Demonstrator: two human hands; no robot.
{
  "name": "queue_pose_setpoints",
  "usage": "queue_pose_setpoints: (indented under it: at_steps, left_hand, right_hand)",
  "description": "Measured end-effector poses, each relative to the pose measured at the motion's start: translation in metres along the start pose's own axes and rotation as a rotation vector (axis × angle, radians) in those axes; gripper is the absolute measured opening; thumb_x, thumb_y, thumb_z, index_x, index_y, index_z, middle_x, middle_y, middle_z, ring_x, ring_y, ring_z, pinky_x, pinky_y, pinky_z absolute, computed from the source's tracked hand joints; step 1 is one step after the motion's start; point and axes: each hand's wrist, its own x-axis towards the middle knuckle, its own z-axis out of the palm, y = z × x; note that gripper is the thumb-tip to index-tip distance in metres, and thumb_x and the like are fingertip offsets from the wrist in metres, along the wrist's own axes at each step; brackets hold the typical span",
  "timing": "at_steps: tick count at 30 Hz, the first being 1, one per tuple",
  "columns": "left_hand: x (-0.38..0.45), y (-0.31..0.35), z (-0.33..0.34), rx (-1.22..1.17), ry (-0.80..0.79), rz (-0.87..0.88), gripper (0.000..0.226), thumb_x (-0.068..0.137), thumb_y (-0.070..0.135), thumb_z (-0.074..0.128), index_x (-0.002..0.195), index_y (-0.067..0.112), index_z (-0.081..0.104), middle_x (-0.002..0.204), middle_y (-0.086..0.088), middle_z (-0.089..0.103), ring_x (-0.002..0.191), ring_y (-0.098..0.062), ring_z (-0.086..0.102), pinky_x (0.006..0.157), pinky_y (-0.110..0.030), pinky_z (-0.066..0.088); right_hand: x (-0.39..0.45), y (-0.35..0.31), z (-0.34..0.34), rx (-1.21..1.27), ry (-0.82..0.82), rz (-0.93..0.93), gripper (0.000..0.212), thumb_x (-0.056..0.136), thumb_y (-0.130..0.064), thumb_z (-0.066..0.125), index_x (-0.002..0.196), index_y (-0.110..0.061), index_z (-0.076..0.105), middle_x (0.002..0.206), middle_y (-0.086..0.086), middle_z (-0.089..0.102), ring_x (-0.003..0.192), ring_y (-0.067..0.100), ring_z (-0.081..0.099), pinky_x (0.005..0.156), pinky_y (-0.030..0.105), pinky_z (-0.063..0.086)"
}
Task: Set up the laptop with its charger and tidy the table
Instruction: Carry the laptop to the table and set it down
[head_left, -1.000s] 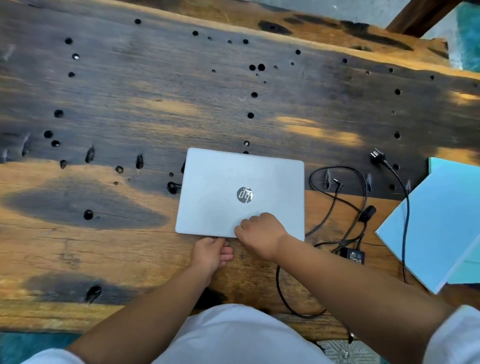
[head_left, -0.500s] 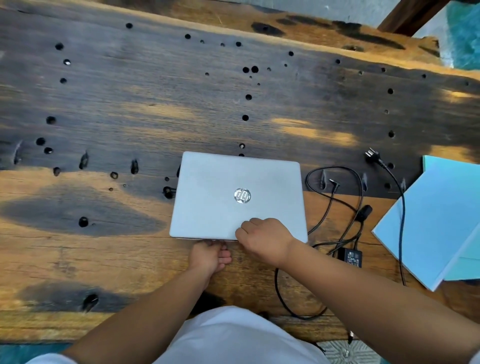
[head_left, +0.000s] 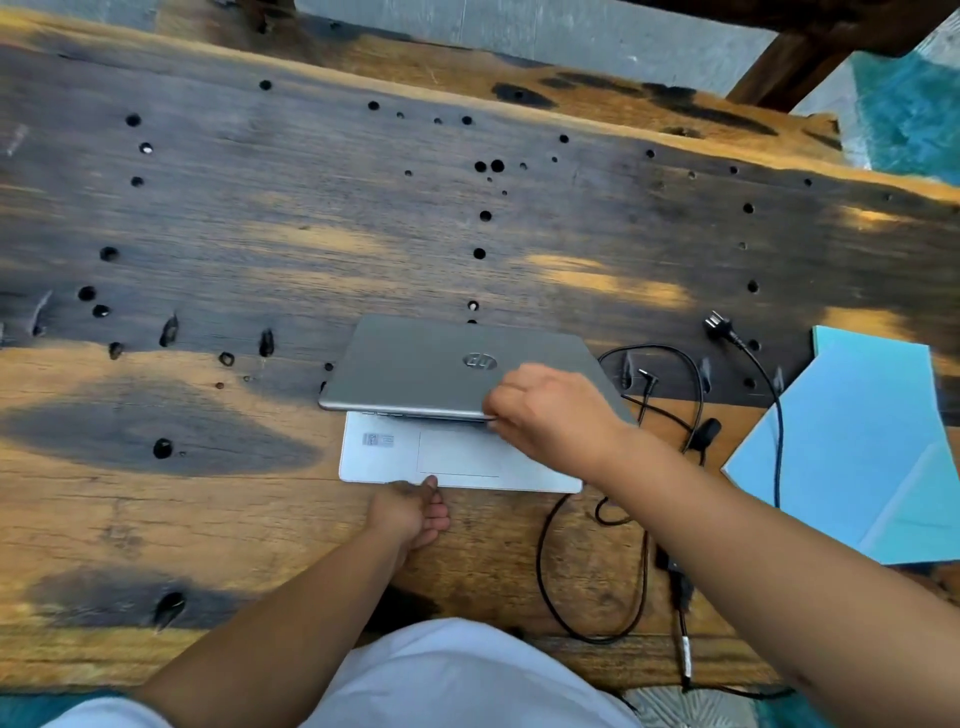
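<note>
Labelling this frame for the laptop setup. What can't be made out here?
- Head view: laptop keyboard and screen, hidden under the half-raised lid.
- Right hand fingertips on the lid edge, hidden by the hand's own back.
- Charger brick, mostly covered by the right forearm.
- Sticker on the palm rest, too small to read.
- Left hand at the base's front edge: fingers tucked under, grip unclear.
</note>
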Motion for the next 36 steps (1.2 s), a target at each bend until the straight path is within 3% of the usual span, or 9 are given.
queue_pose_setpoints:
  at_steps: [4, 8, 15, 19, 24, 27, 31, 36]
  left_hand:
    - [0.004, 0.0, -0.003, 0.011, -0.012, -0.002, 0.033, 0.098, 0.035, 0.054, 0.082, 0.007, 0.063, 0.072, -0.01, 0.07, 0.066, -0.02, 0.067, 0.063, -0.028, 0.054]
    - [0.003, 0.001, -0.002, 0.016, 0.002, 0.003, 0.032, 0.097, 0.033, 0.056, 0.08, 0.007, 0.061, 0.068, -0.009, 0.069, 0.061, -0.019, 0.065, 0.058, -0.027, 0.052]
    - [0.004, 0.004, -0.003, 0.029, 0.009, -0.018, 0.033, 0.097, 0.032, 0.056, 0.082, 0.005, 0.063, 0.062, -0.009, 0.068, 0.055, -0.019, 0.064, 0.052, -0.024, 0.05]
    - [0.007, 0.002, -0.002, 0.048, 0.025, -0.04, 0.034, 0.098, 0.033, 0.055, 0.079, 0.006, 0.062, 0.062, -0.009, 0.068, 0.052, -0.018, 0.063, 0.049, -0.022, 0.047]
    - [0.011, -0.001, -0.003, 0.033, 0.035, -0.053, 0.034, 0.096, 0.032, 0.057, 0.077, 0.005, 0.063, 0.059, -0.009, 0.066, 0.045, -0.017, 0.06, 0.046, -0.022, 0.044]
    - [0.011, 0.002, -0.002, 0.027, 0.033, -0.041, 0.034, 0.096, 0.032, 0.057, 0.078, 0.004, 0.064, 0.061, -0.01, 0.068, 0.049, -0.018, 0.063, 0.049, -0.023, 0.047]
    - [0.012, 0.001, -0.002, 0.042, 0.049, -0.041, 0.034, 0.096, 0.032, 0.058, 0.078, 0.004, 0.065, 0.063, -0.009, 0.069, 0.051, -0.018, 0.065, 0.051, -0.024, 0.048]
    - [0.012, 0.004, 0.0, 0.051, 0.046, -0.054, 0.034, 0.097, 0.031, 0.056, 0.079, 0.004, 0.064, 0.068, -0.011, 0.069, 0.055, -0.02, 0.064, 0.053, -0.024, 0.047]
  right_hand:
    - [0.019, 0.009, -0.03, -0.029, 0.01, 0.06, 0.023, 0.096, -0.032, 0.057, 0.113, -0.019, 0.068, 0.111, 0.002, 0.068, 0.107, 0.028, 0.062, 0.081, 0.04, 0.053]
    - [0.039, 0.023, -0.052, 0.031, 0.134, 0.15, 0.018, 0.093, -0.028, 0.065, 0.104, -0.017, 0.073, 0.1, 0.005, 0.072, 0.094, 0.029, 0.066, 0.076, 0.037, 0.052]
    - [0.096, 0.061, -0.08, 0.055, 0.285, 0.288, 0.013, 0.089, -0.028, 0.07, 0.097, -0.02, 0.077, 0.095, 0.002, 0.076, 0.091, 0.024, 0.069, 0.076, 0.03, 0.049]
    - [0.129, 0.082, -0.087, 0.101, 0.289, 0.423, 0.012, 0.091, -0.029, 0.068, 0.098, -0.024, 0.076, 0.094, 0.002, 0.077, 0.091, 0.026, 0.069, 0.076, 0.039, 0.057]
    - [0.162, 0.1, -0.081, 0.176, 0.288, 0.517, 0.013, 0.093, -0.027, 0.067, 0.101, -0.02, 0.076, 0.102, 0.004, 0.075, 0.097, 0.024, 0.068, 0.08, 0.037, 0.056]
    - [0.175, 0.116, -0.086, 0.205, 0.294, 0.529, 0.015, 0.093, -0.026, 0.068, 0.102, -0.018, 0.076, 0.105, 0.005, 0.075, 0.103, 0.023, 0.066, 0.086, 0.036, 0.055]
    - [0.192, 0.127, -0.081, 0.199, 0.274, 0.519, 0.016, 0.092, -0.023, 0.069, 0.102, -0.015, 0.077, 0.103, 0.007, 0.076, 0.098, 0.023, 0.068, 0.082, 0.03, 0.052]
    - [0.206, 0.136, -0.076, 0.226, 0.252, 0.562, 0.016, 0.092, -0.025, 0.07, 0.102, -0.016, 0.077, 0.102, 0.009, 0.076, 0.097, 0.026, 0.068, 0.088, 0.039, 0.057]
